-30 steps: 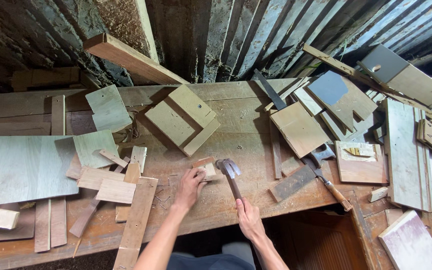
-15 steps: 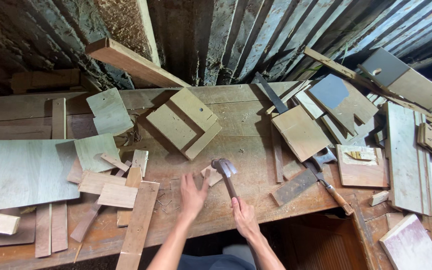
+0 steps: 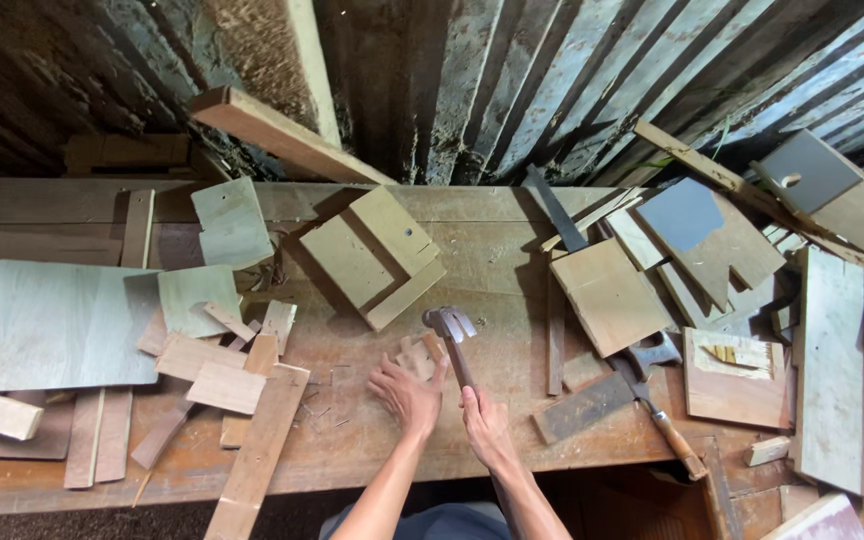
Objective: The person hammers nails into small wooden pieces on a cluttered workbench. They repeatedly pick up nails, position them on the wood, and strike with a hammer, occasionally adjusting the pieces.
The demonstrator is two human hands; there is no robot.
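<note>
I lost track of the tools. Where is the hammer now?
In the head view, the hammer is centre-bench, gripped by the right hand, its head above the small wood block under the left hand.

a single head-worn view looks steeply down from above the person onto the wooden surface (image 3: pixel 512 270), facing the corrugated wall (image 3: pixel 572 90) at its far edge. it sits fairly high, taking in nearly the whole surface, forearms entering from the bottom edge.
</note>
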